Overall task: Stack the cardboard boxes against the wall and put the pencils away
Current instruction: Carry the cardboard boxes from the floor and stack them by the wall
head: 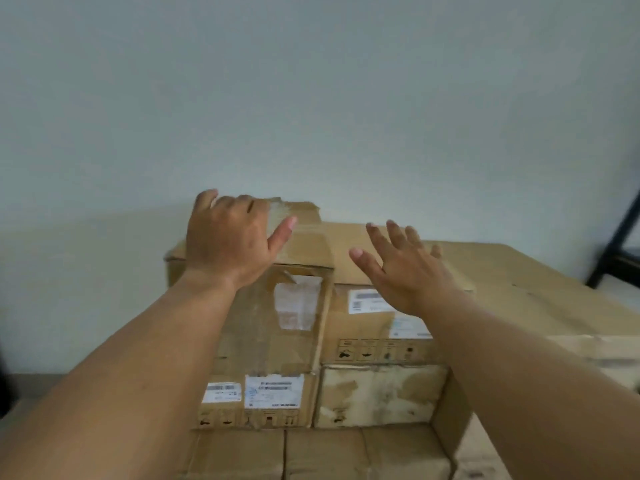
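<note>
Brown cardboard boxes are piled against a pale wall. The tallest box (277, 306), taped and with a torn white label, stands upright at the left of the pile. My left hand (228, 237) rests over its top far-left corner, fingers bent over the edge. To its right a wider box (367, 323) with white labels lies on a worn box (377, 396). My right hand (405, 271) hovers with fingers spread above the wider box, holding nothing. A labelled box (259, 400) sits under the tall one. No pencils are in view.
A large flat cardboard surface (540, 292) stretches to the right behind the pile. More boxes (322, 455) line the bottom of the view. A black metal frame (620, 237) stands at the far right against the wall (311, 98).
</note>
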